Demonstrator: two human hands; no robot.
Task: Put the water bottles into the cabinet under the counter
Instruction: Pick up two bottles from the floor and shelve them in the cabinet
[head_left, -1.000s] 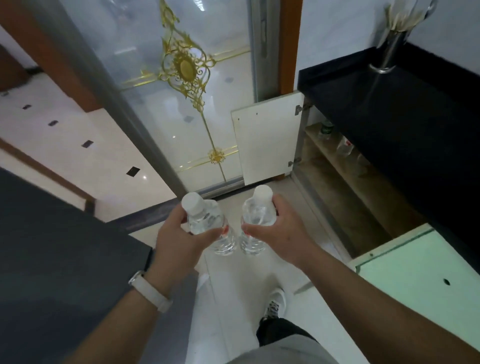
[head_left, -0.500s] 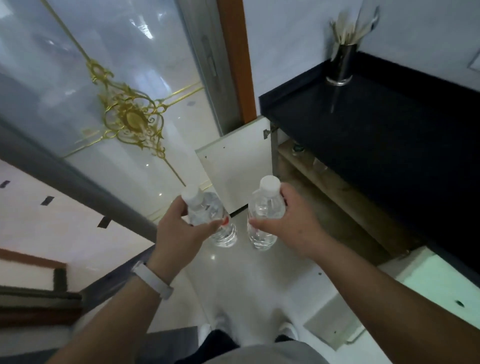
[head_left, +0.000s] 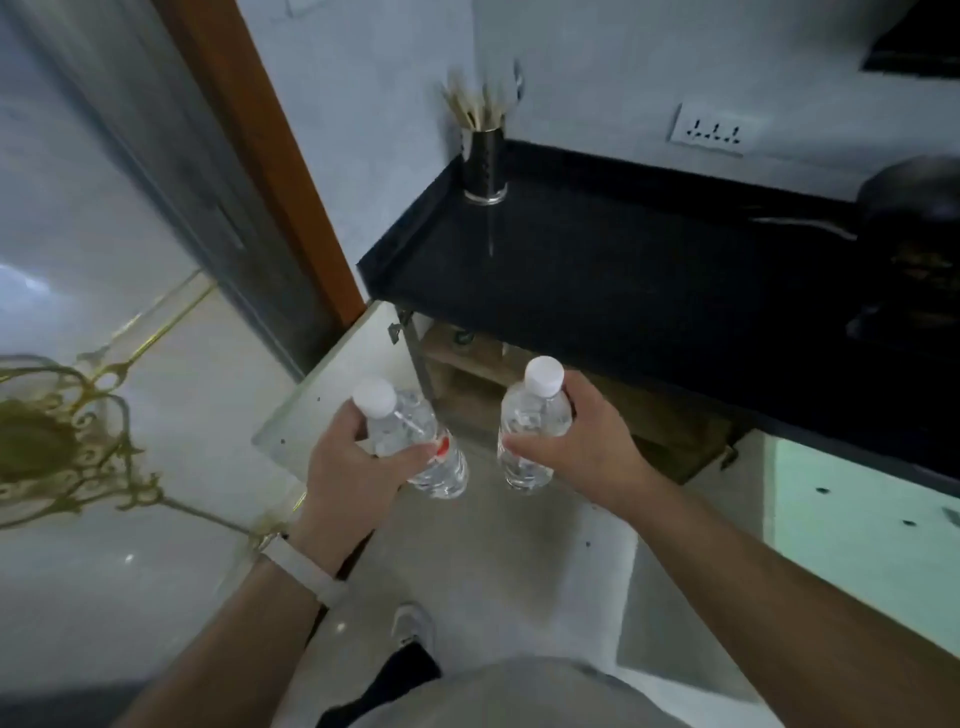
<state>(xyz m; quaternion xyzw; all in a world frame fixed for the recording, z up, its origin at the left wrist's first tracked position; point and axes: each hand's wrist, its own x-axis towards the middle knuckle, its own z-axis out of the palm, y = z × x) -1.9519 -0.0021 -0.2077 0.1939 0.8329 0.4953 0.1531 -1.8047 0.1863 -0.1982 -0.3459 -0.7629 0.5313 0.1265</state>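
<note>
Left hand (head_left: 353, 467) wrapped around a clear water bottle (head_left: 415, 447), white cap tilted up-left. Right hand (head_left: 587, 441) grips a second bottle (head_left: 530, 431), roughly upright. Both bottles held in the air, near each other, not touching. Open cabinet (head_left: 519, 384) sits just beyond the hands, under the black counter (head_left: 623, 280); its door (head_left: 337, 384) is swung open behind the left bottle.
</note>
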